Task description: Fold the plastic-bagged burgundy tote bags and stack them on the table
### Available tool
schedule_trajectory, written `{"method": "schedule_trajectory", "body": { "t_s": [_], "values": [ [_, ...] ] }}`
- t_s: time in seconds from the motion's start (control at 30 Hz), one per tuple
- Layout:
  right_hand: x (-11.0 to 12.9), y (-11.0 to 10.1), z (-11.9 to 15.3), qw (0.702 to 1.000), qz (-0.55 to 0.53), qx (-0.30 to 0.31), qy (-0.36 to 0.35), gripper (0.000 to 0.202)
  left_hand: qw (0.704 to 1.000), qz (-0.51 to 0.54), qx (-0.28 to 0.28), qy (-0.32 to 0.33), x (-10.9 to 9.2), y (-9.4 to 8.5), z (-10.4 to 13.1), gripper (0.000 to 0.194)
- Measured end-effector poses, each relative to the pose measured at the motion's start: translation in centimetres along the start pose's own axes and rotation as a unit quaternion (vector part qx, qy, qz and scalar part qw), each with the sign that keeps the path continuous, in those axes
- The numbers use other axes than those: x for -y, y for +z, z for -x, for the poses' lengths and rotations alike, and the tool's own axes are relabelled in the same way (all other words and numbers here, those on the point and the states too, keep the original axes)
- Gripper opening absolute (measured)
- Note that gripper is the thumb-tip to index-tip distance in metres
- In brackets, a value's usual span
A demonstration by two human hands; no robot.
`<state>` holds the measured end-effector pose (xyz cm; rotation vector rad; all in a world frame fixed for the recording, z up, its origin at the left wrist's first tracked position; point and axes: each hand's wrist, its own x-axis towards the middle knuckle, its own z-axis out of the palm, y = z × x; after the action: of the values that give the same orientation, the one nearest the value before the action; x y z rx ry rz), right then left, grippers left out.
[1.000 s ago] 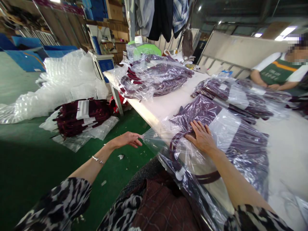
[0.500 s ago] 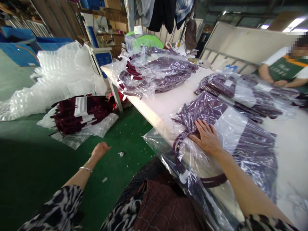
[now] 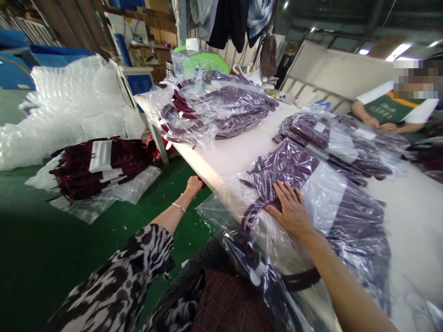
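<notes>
The plastic-wrapped bundle (image 3: 349,221) of dark purple pieces lies on the near side of the table (image 3: 224,159), a pale band (image 3: 325,193) across it, and our right hand (image 3: 292,210) rests flat on its left part, just where it did a second ago, fingers a little spread and pinching nothing. What has changed is on the left: our left hand (image 3: 194,183) was pinching the corner of the plastic (image 3: 211,210), then let it go and swung out over the floor, and now it has come in to the table's left edge, beyond that corner and apart from it. Its fingers are turned away from us, so we cannot tell whether they grip anything. The corner hangs loose past the edge, near the dark curved strips (image 3: 247,226) under the film; we judge that the drawing-out of the plastic is paused, with only our right hand steadying the bundle. Farther out, bagged stacks lie at far left (image 3: 235,108) and far right (image 3: 346,138), where a co-worker (image 3: 387,110) stands, and a dark red bundle (image 3: 104,168) sits on the floor (image 3: 138,221) at left.
</notes>
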<state>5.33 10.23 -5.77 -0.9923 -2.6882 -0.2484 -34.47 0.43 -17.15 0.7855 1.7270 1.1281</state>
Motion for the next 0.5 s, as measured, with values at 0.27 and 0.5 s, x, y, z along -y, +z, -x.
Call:
{"method": "schedule_trajectory", "body": {
  "t_s": [0.27, 0.5],
  "values": [
    [0.1, 0.0, 0.0, 1.0, -0.012, -0.011, 0.0, 0.082, 0.999, 0.019, 0.048, -0.012, -3.2, -1.1, 1.9, 0.036],
    [0.1, 0.2, -0.1, 1.0, -0.014, -0.019, 0.003, 0.081, 0.974, -0.211, -0.021, -0.08, -2.8, -6.8, 6.3, 0.024]
  ]
}}
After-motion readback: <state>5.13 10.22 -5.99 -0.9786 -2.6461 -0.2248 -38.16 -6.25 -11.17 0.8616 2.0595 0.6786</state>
